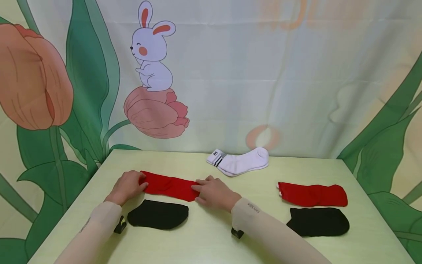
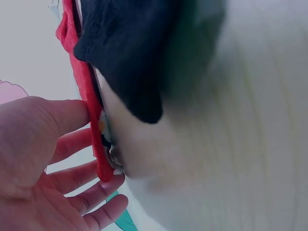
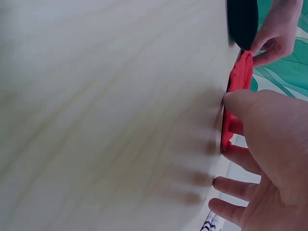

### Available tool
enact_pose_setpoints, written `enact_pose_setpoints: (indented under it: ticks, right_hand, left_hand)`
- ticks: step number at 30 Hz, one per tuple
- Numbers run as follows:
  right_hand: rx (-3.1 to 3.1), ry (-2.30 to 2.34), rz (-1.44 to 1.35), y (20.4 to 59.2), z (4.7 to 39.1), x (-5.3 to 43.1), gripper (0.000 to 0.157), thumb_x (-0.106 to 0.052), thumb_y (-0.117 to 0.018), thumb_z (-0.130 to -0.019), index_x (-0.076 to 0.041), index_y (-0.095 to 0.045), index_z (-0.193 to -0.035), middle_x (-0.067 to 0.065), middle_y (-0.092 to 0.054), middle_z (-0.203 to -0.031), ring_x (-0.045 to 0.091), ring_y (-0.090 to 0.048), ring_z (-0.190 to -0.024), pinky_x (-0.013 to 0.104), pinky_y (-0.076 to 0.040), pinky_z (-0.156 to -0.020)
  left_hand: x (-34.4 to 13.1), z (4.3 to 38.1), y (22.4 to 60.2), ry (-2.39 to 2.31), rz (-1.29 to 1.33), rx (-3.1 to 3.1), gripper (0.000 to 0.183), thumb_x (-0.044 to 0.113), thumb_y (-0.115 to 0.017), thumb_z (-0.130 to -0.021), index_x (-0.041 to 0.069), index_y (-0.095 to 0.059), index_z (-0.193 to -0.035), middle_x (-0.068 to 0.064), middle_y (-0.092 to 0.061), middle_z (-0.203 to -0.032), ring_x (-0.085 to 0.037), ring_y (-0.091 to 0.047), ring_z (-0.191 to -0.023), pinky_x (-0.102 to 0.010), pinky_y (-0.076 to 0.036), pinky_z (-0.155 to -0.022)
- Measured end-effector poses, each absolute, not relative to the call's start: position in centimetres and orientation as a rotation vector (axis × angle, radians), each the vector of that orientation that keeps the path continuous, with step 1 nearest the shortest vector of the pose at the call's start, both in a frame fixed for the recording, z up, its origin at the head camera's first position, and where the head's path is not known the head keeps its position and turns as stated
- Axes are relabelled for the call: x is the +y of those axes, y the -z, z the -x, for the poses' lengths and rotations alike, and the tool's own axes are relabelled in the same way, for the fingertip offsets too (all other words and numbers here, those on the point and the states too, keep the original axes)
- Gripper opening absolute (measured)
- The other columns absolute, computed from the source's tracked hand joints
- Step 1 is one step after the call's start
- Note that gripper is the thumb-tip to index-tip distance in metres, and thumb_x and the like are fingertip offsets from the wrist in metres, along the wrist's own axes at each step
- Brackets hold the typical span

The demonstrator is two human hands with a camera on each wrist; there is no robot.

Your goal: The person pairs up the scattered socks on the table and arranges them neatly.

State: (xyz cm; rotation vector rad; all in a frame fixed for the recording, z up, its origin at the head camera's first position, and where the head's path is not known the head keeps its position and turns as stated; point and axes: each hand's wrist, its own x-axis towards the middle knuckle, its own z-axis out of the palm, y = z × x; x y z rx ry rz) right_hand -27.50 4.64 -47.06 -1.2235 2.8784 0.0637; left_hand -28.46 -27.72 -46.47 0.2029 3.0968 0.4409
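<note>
A red sock [image 1: 168, 186] lies flat on the table, left of the middle, between both hands. My left hand [image 1: 128, 186] pinches its left end; in the left wrist view the thumb is on the near side of the red cloth [image 2: 88, 91] and the fingers reach behind it. At the right end, my right hand [image 1: 215, 192] rests with spread, fairly straight fingers touching the cloth. In the right wrist view the thumb tip comes down at the edge of the red sock [image 3: 242, 72]. Just in front lies a black sock [image 1: 158, 215], touched by neither hand.
A pair of white socks [image 1: 242, 161] with dark stripes lies at the back of the table [image 1: 211, 242]. On the right lie another red sock [image 1: 313, 194] and, in front of it, another black sock [image 1: 319, 222]. A printed curtain [image 1: 224, 80] hangs behind the table.
</note>
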Motion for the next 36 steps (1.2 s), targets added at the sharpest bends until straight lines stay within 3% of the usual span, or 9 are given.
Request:
enact_pose_setpoints:
  ticks: [21,36]
  right_hand:
    - [2.919,-0.052,1.166,47.77,27.95,4.43,0.052,-0.043,-0.056,-0.096,-0.018,-0.053,-0.142,-0.003,-0.047,-0.147,0.025,-0.049,-0.119,0.039,-0.048,-0.091]
    - [2.942,-0.065,1.156,47.47,27.64,4.28,0.046,-0.038,-0.056,-0.097,-0.018,-0.057,-0.138,0.001,-0.052,-0.138,0.027,-0.049,-0.113,0.040,-0.049,-0.086]
  left_hand:
    - [-27.75,28.47,46.61,-0.427,-0.180,3.090,0.045,0.020,-0.072,-0.087,-0.007,-0.063,-0.122,-0.025,-0.063,-0.116,-0.038,-0.058,-0.101,-0.054,-0.047,-0.091]
    - [-27.75,28.66,46.61,-0.430,-0.180,3.081,0.044,0.020,-0.071,-0.088,-0.007,-0.063,-0.122,-0.024,-0.064,-0.117,-0.038,-0.058,-0.101,-0.054,-0.047,-0.092]
